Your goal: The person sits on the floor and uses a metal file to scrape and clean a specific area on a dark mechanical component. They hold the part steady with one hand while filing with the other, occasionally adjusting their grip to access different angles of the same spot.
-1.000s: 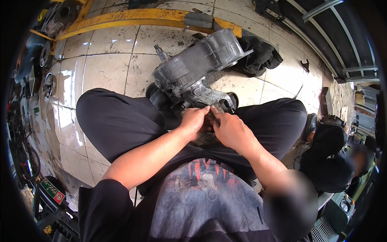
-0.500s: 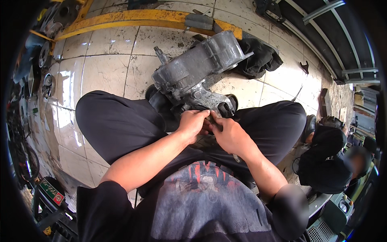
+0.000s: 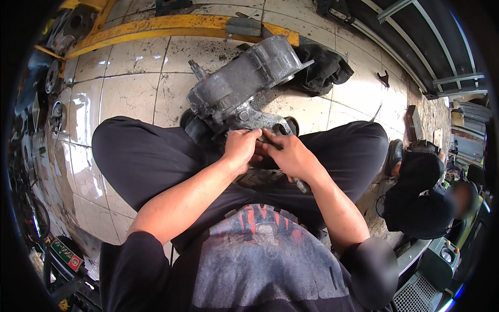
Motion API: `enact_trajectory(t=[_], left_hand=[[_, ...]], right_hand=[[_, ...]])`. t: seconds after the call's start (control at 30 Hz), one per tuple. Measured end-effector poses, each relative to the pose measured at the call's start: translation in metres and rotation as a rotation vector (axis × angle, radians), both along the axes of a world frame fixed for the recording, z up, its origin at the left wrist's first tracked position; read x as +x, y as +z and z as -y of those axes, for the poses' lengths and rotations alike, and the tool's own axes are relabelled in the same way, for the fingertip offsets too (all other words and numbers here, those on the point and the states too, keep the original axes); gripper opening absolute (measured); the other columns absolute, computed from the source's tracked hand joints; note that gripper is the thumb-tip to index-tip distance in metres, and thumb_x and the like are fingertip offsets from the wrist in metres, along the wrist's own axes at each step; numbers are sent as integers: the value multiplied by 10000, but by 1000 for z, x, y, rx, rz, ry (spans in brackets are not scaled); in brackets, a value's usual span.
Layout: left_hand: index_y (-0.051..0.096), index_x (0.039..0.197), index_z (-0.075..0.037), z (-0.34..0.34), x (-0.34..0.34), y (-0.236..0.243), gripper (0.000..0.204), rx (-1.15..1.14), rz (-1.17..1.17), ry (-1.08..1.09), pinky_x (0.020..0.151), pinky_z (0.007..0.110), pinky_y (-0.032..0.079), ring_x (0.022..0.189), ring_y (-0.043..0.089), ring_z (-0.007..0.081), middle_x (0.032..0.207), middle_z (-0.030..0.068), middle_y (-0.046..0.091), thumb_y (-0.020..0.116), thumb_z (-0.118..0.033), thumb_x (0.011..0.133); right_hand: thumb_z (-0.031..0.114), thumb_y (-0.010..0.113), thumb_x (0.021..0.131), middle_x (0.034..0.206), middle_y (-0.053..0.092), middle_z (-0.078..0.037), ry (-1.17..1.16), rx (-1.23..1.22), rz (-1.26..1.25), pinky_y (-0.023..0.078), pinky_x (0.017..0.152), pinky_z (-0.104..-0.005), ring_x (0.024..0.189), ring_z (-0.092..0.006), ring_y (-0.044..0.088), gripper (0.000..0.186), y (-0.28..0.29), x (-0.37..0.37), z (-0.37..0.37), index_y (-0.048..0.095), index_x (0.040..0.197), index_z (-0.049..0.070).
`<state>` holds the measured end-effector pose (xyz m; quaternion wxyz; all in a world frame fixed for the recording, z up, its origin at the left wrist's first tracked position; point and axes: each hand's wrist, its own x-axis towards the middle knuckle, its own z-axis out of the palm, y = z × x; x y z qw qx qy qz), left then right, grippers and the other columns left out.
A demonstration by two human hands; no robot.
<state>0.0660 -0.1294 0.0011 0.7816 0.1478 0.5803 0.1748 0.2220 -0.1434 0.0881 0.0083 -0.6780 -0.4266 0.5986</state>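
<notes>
The right hand (image 3: 294,158) grips a metal tool (image 3: 300,185) near the grey housing (image 3: 241,78). The left hand (image 3: 240,147) curls beside it, its grip unclear.

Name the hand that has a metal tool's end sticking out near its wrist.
The right hand: the end of the metal tool juts out beside its wrist. The left hand shows none there.

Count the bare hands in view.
2 clear: the left hand at the near side of the metal casing, the right hand beside it, gripping a metal tool. The co-worker at right may have hands hidden.
</notes>
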Motion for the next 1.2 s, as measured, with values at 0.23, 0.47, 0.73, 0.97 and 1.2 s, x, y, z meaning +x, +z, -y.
enact_trajectory(t=[0.23,0.47,0.73,0.97,1.2], left_hand=[[683,1022,8,8,-10,-3,241,-5,-47,-44,534,313,531,629,653,172,773,81,672,630,-226,1045],[687,1012,31,2,-4,-13,283,4,-9,-64,535,313,544,645,673,181,792,110,698,598,-234,1059],[683,973,3,3,-1,-18,330,-63,-17,-57,558,324,535,638,662,191,795,102,701,604,-300,1079],[708,998,-24,-2,0,-30,323,-95,45,-37,618,342,557,692,697,191,810,83,723,601,-318,1081],[677,1136,13,-9,1,-24,396,-125,54,-34,612,382,579,758,756,245,907,130,758,588,-369,1087]], right_hand=[[278,564,1057,780,724,-208,-21,150,90,522,476,-384,449,-221,625,530,-21,-17,31,523,1553,94],[246,550,1056,725,701,-179,-32,34,89,536,492,-377,477,-230,648,517,-1,-14,16,524,1551,99],[239,541,1037,816,744,-239,156,178,228,594,580,-428,550,-296,712,518,-22,-8,22,541,1544,138],[260,554,1025,878,761,-235,287,203,273,613,616,-425,545,-308,716,544,-22,-5,2,529,1549,116],[303,614,1034,882,759,-225,277,166,198,559,536,-407,460,-261,647,538,-30,8,-14,539,1554,184]])
